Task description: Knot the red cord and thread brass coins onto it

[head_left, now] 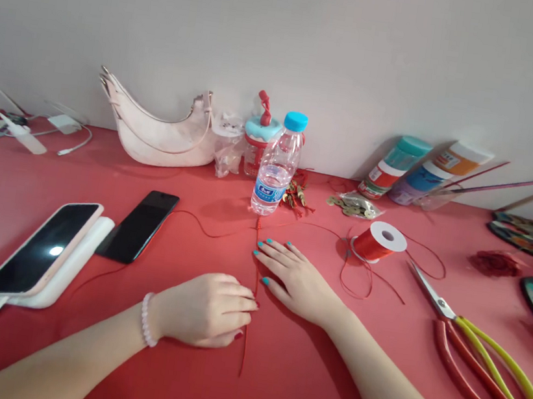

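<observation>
A thin red cord runs straight toward me from the foot of a water bottle with a blue cap. Close to the bottle the cord has a small knotted part. My left hand, with a pale bead bracelet, rests palm down, its loosely bent fingertips at the cord. My right hand lies flat with fingers spread, fingertips touching or beside the cord higher up. Side strands of red cord reach left toward a black phone and right toward a spool of red cord.
Scissors with red and yellow handles lie open at right. Coins in a bag, paint bottles and palettes are behind. At left are another phone on a white block and a white bag by the wall.
</observation>
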`<state>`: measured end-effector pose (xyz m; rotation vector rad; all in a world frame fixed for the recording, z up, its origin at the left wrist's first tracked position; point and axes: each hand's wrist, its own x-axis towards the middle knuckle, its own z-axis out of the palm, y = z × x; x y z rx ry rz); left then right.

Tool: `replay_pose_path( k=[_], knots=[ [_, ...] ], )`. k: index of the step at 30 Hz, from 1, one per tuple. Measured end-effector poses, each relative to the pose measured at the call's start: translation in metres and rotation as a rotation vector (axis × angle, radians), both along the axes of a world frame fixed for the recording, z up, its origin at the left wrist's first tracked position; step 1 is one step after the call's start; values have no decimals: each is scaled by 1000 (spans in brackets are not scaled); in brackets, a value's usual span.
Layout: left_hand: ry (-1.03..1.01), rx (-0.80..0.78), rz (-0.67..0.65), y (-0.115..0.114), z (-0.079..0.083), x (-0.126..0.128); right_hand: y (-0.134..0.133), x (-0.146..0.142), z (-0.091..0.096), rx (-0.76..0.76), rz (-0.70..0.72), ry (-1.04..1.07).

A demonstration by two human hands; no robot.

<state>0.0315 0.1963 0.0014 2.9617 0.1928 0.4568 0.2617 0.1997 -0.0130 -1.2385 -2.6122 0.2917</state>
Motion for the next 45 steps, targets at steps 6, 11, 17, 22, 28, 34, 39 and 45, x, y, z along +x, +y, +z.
replay_pose_path(
  k=[6,11,17,22,28,34,39,45],
  knots=[
    [-7,8,-23,-2,0,0,5,2,-4,42,-237,-55],
    [-46,33,-55,-5,-2,1,14,10,-15,115,-767,-160],
    [-75,63,-73,-11,-3,3,15,10,-19,108,-847,-244],
    [-93,86,-72,-12,-3,4,17,10,-20,129,-936,-232],
    [-90,69,-59,-12,-10,4,17,9,-18,127,-959,-227],
    [-91,64,-53,-11,-17,4,14,9,-14,168,-945,-159],
    [-84,70,-42,-10,-20,4,12,11,-12,181,-909,-129],
    [-66,78,-10,-11,-21,4,10,7,-9,180,-884,-167]
  ],
)
